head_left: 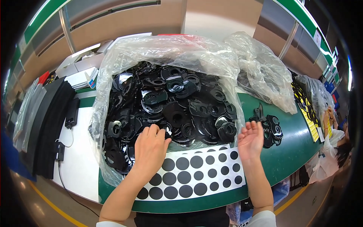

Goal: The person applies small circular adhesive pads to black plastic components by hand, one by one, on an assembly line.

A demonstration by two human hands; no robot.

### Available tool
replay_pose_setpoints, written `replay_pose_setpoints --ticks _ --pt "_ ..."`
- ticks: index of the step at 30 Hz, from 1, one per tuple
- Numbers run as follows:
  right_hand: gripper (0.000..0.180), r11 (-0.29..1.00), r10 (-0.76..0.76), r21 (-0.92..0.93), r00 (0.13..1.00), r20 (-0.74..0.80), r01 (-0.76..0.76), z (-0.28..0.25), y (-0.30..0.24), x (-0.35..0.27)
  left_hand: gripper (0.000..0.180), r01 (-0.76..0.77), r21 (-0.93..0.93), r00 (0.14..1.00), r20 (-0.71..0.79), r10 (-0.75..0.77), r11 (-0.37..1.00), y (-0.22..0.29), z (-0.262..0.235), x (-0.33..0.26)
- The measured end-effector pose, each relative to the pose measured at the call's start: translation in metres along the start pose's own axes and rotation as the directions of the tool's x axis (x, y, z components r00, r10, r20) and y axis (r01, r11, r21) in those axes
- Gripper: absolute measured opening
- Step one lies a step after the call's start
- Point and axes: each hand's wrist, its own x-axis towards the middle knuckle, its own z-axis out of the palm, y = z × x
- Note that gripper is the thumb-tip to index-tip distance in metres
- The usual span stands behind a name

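Your left hand (pixel 150 149) lay palm down at the near edge of the clear plastic bag (pixel 124 56), fingers bent loosely into the heap of black plastic discs (pixel 170 106) and touching the nearest ones; I could not tell if it really gripped any piece. The heap filled the open bag, which stood at the middle of the green table (pixel 287 155). Your right hand (pixel 250 139) was open and empty, palm turned toward the bag, just beside the bag's right wall.

I judged some risks. The discs lay piled loosely and interlocked, so pulling one could drag its neighbours over the low front edge of the bag. The thin film beside your right hand could catch your fingers and tip pieces out. The white sheet of black round stickers (pixel 196 174) lay directly in front of the bag, under your wrists, so your forearms could crease it.

Counting: one full bag, with discs too many to count; one sticker sheet with about twenty-five dots visible, in two sizes; one small pile of black discs (pixel 271 130) right of the bag, maybe six or seven; one crumpled clear bag (pixel 261 68) behind that pile; several dark foam strips (pixel 47 121) far left of the bag.
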Motion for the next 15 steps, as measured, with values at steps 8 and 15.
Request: replay_pose_setpoints --ticks 8,15 --pt "0.027 0.380 0.778 -0.637 0.140 0.612 0.670 0.013 0.006 -0.056 0.021 0.018 0.161 1.000 -0.008 -0.017 0.987 0.004 0.022 -0.012" --pt "0.032 0.067 0.846 -0.450 0.188 0.498 0.891 0.013 0.000 -0.092 0.026 0.108 0.149 0.993 -0.069 -0.098 0.983 0.007 0.029 -0.008"
